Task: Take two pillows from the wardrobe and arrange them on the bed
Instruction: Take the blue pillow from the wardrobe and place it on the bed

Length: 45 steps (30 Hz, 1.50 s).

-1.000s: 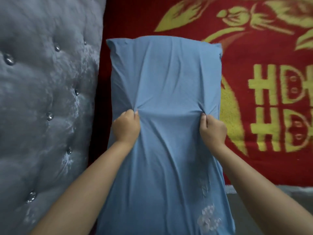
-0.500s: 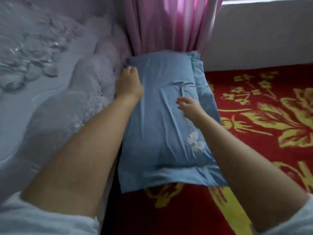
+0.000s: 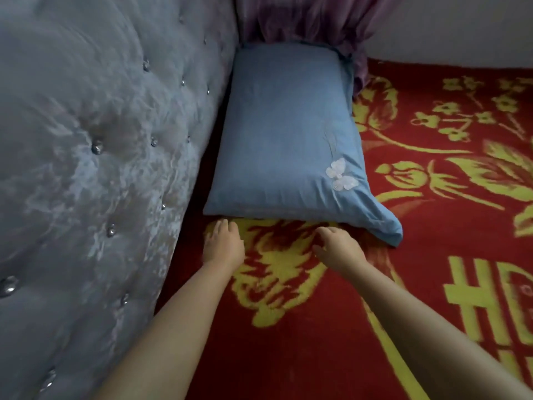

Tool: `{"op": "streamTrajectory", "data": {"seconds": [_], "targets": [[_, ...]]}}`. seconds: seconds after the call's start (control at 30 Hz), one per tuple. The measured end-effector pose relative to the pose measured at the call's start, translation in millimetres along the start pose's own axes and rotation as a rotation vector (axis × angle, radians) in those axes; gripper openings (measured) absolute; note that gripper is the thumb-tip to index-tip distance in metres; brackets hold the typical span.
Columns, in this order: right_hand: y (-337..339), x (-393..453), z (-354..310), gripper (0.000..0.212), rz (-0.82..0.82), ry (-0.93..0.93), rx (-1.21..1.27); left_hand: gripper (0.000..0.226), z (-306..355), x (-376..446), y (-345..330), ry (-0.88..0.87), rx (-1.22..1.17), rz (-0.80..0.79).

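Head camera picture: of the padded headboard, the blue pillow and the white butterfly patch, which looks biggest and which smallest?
1. Padded headboard, filling the whole left side, though it is also nearest the camera.
2. Blue pillow, lying beside the headboard.
3. White butterfly patch, a small mark on the pillow's corner.

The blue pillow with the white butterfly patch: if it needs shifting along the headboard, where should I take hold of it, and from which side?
Probably grip the blue pillow with the white butterfly patch by its near short edge, coming from the near side. The grey tufted headboard blocks its left side and the pink curtain its far end. Both the left hand and right hand are open, just short of that edge.
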State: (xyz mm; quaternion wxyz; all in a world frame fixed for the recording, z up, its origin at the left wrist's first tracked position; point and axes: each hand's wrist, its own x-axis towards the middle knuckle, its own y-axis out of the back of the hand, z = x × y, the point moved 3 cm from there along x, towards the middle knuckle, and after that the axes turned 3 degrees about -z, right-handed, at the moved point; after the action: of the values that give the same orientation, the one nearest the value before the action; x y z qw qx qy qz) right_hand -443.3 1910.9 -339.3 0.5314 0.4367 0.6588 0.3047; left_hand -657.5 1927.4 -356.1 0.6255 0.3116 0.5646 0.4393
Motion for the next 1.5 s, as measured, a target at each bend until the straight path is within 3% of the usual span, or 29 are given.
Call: {"op": "streamTrajectory", "data": {"seconds": [0.13, 0.33, 0.5, 0.63, 0.77, 0.87, 0.93, 1.07, 1.13, 1.27, 1.33, 1.4, 1.5], "targets": [[-23, 46, -12, 0.055, 0.109, 0.117, -0.291, 0.056, -49, 17, -69, 0.115, -0.142, 0.041], [-64, 124, -53, 0.076, 0.238, 0.204, -0.431, 0.07, -111, 62, -136, 0.156, -0.052, 0.008], [-81, 170, -65, 0.05, 0.283, 0.189, -0.495, 0.077, -124, 84, -142, 0.098, -0.09, 0.132], [-78, 186, -76, 0.023, 0.469, 0.361, -0.602, 0.073, -125, 87, -142, 0.061, -0.112, 0.115], [-61, 186, -93, 0.024, 0.496, 0.467, -0.371, 0.071, -124, 89, -138, 0.069, -0.102, 0.062], [-51, 188, -122, 0.016, 0.61, 0.54, -0.217, 0.072, -123, 89, -133, 0.078, -0.112, 0.035], [-55, 195, -138, 0.018, 0.568, 0.568, -0.232, 0.069, -122, 89, -130, 0.067, -0.085, 0.032], [-89, 205, -139, 0.032, 0.381, 0.496, -0.6, 0.067, -123, 90, -131, 0.048, -0.048, 0.058], [-98, 208, -135, 0.037, 0.369, 0.46, -0.64, 0.068, -126, 91, -136, 0.034, -0.035, 0.095], [-109, 187, -121, 0.046, 0.371, 0.483, -0.518, 0.079, -127, 90, -142, 0.059, -0.076, 0.119], [-136, 158, -99, 0.055, 0.158, 0.486, -0.404, 0.082, -128, 89, -145, 0.058, -0.08, 0.153], [-170, 124, -73, 0.06, -0.139, 0.346, -0.293, 0.081, -130, 89, -146, 0.056, -0.085, 0.183], [-201, 100, -47, 0.063, -0.183, 0.241, -0.232, 0.075, -131, 87, -150, 0.06, -0.069, 0.215]]}}
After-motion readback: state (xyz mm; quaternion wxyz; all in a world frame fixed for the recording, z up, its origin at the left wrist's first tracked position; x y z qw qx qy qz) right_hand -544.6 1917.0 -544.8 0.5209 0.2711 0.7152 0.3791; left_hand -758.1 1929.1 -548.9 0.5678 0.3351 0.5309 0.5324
